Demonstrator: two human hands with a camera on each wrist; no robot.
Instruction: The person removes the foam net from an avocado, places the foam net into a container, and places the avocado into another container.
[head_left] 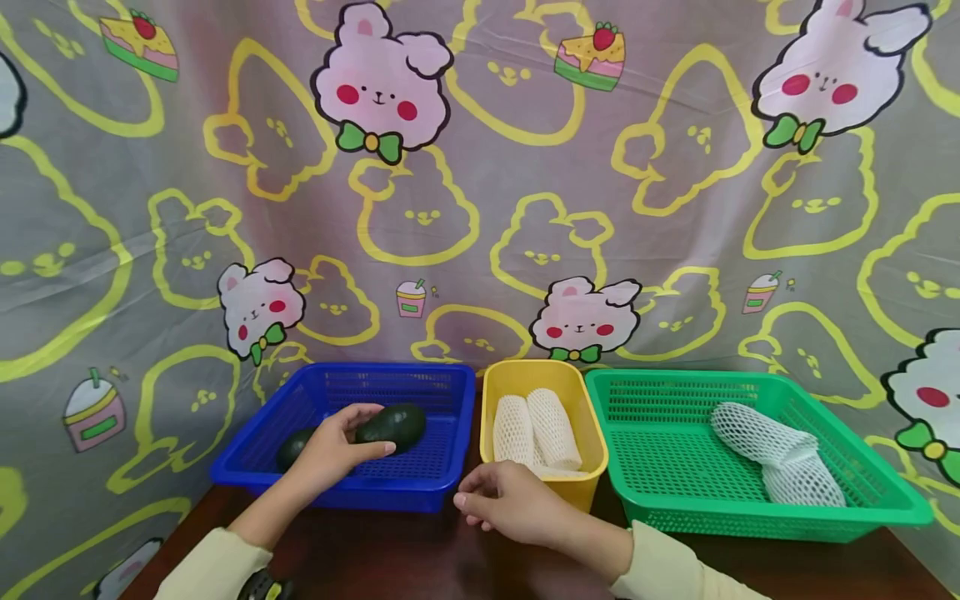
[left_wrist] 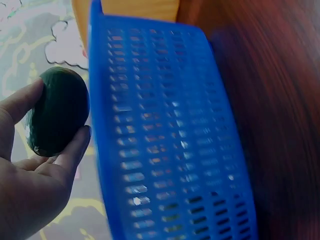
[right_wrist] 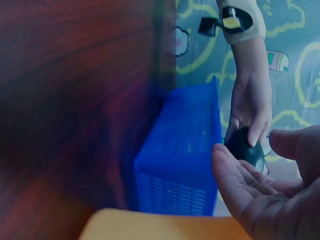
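My left hand (head_left: 333, 450) holds a dark green, glossy avocado (head_left: 401, 427) between thumb and fingers, over the blue basket (head_left: 442, 493). In the left wrist view the avocado (left_wrist: 59, 112) shows above the basket's rim. A second dark green avocado (head_left: 294, 448) lies in the same basket, partly hidden behind my left hand. My right hand (head_left: 517, 502) hovers in front of the yellow bin (head_left: 596, 458), its fingers loosely bent with nothing between them. White foam net sleeves (head_left: 553, 429) stand inside that bin, close to my right hand.
To the right is a green basket (head_left: 675, 508), where two white foam nets (head_left: 802, 479) lie with their contents hidden. All three containers stand side by side on a dark wooden table (head_left: 360, 558). A patterned curtain (head_left: 480, 183) hangs right behind them.
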